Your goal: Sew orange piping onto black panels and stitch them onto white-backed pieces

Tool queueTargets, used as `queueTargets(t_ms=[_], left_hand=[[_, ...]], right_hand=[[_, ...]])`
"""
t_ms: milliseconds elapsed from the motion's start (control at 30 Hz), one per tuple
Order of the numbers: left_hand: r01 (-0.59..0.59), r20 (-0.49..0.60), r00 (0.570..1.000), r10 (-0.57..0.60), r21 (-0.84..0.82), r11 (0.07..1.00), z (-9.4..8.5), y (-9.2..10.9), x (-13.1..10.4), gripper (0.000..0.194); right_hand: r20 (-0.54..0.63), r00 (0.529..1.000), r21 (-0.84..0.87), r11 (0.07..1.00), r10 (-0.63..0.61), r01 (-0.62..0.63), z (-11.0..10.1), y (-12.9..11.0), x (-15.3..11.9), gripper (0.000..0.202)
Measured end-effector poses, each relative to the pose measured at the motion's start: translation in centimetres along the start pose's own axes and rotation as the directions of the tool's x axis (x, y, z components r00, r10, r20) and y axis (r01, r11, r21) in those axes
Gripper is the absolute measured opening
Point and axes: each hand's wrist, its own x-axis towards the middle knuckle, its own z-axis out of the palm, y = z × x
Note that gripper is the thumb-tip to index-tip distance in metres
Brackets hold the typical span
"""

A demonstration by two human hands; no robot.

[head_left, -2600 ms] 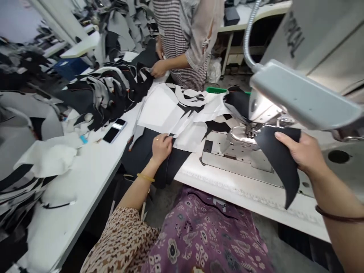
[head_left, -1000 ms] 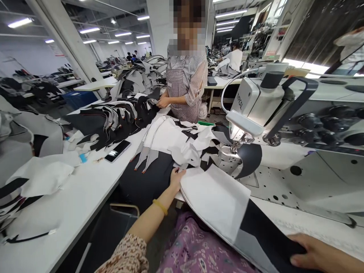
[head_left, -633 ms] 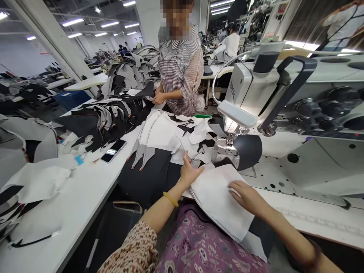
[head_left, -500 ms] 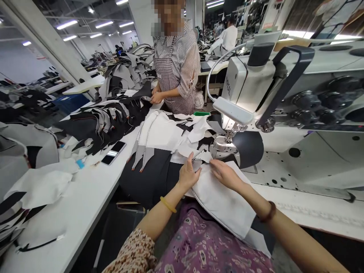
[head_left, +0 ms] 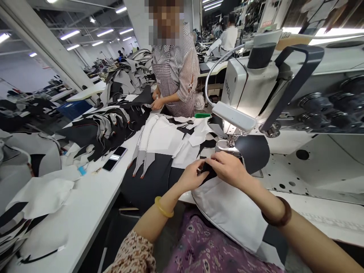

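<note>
My left hand point(head_left: 193, 176) is closed at the upper end of a white fabric piece point(head_left: 231, 212), its thumb and fingers pinching a dark edge. Close beside it, my right hand point(head_left: 229, 167) bends over the same dark edge with its fingers pressed together. The white piece hangs from the table edge over my lap, with a seam along its curved side. Just beyond my right hand is the sewing machine's presser foot point(head_left: 231, 141). What lies between my fingertips is partly hidden.
Black fabric point(head_left: 148, 185) and white panels point(head_left: 163, 136) lie left of my hands. A phone point(head_left: 114, 158) rests on the white table point(head_left: 93, 197). Across it, a person in a checked apron point(head_left: 172, 76) holds dark fabric. The sewing machine point(head_left: 247, 87) stands at the right.
Both hands have closed and come together at the fabric's upper end, where a dark edge now shows. My right hand has moved up towards the presser foot. The view has shifted slightly.
</note>
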Motion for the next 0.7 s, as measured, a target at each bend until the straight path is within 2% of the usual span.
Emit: queueTargets(t_ms=[67, 100, 167, 200, 233, 300, 367, 400, 433, 467, 567, 600, 700], left_hand=[[0.053, -0.018, 0.998, -0.052, 0.032, 0.998, 0.6, 0.2, 0.5, 0.021], [0.101, -0.016, 0.995, -0.101, -0.006, 0.995, 0.8, -0.1, 0.7, 0.027], [0.185, -0.009, 0.982, -0.19, -0.175, 0.967, 1.0, -1.0, 0.6, 0.037], [0.205, -0.009, 0.977, -0.215, -0.268, 0.941, 1.0, -1.6, 0.4, 0.041], [0.209, -0.019, 0.973, -0.229, -0.342, 0.916, 0.9, -2.0, 0.2, 0.043], [0.16, -0.078, 0.976, -0.202, -0.37, 0.915, 0.6, -2.5, -0.1, 0.045], [0.083, -0.159, 0.978, -0.135, -0.3, 0.95, 0.4, -2.5, -0.3, 0.041], [0.051, -0.184, 0.977, -0.103, -0.268, 0.962, 0.3, -2.3, -0.3, 0.038], [0.031, -0.188, 0.979, -0.079, -0.244, 0.969, 0.2, -2.1, -0.3, 0.036], [0.027, -0.175, 0.982, -0.069, -0.232, 0.972, 0.2, -1.9, -0.2, 0.035], [0.055, -0.135, 0.987, -0.085, -0.211, 0.976, 0.1, -1.2, 0.2, 0.032], [0.051, -0.147, 0.986, -0.081, -0.196, 0.979, 0.1, -1.0, 0.3, 0.031], [-0.021, -0.171, 0.985, -0.02, -0.235, 0.972, 0.1, -0.5, 0.8, 0.024]], right_hand=[[0.031, 0.994, -0.056, 0.993, -0.102, 0.104, -0.3, 0.5, 0.5, 0.02], [0.033, 0.995, -0.125, 0.987, -0.097, 0.1, -0.4, 0.6, 0.5, 0.02], [0.005, 1.0, -0.258, 0.966, 0.008, -0.006, -0.4, 0.6, -0.2, 0.019], [0.0, 0.995, -0.256, 0.962, 0.101, -0.098, -0.3, 0.4, -0.7, 0.017], [0.025, 0.978, -0.183, 0.963, 0.206, -0.198, -0.1, 0.1, -1.3, 0.015], [0.221, 0.904, 0.121, 0.91, 0.366, -0.397, 0.6, -0.7, -2.5, 0.017], [0.488, 0.772, 0.378, 0.698, 0.409, -0.608, 1.4, -1.2, -3.2, 0.032], [0.573, 0.715, 0.434, 0.591, 0.401, -0.68, 1.8, -1.4, -3.3, 0.036], [0.611, 0.687, 0.463, 0.525, 0.394, -0.714, 2.2, -1.4, -3.4, 0.037], [0.602, 0.693, 0.486, 0.507, 0.396, -0.712, 2.5, -1.4, -3.4, 0.035], [0.456, 0.797, 0.548, 0.58, 0.396, -0.602, 2.7, -1.0, -3.4, 0.026], [0.435, 0.812, 0.571, 0.578, 0.39, -0.583, 2.7, -0.9, -3.4, 0.025], [0.508, 0.777, 0.616, 0.474, 0.371, -0.629, 2.1, -0.6, -3.4, 0.023]])
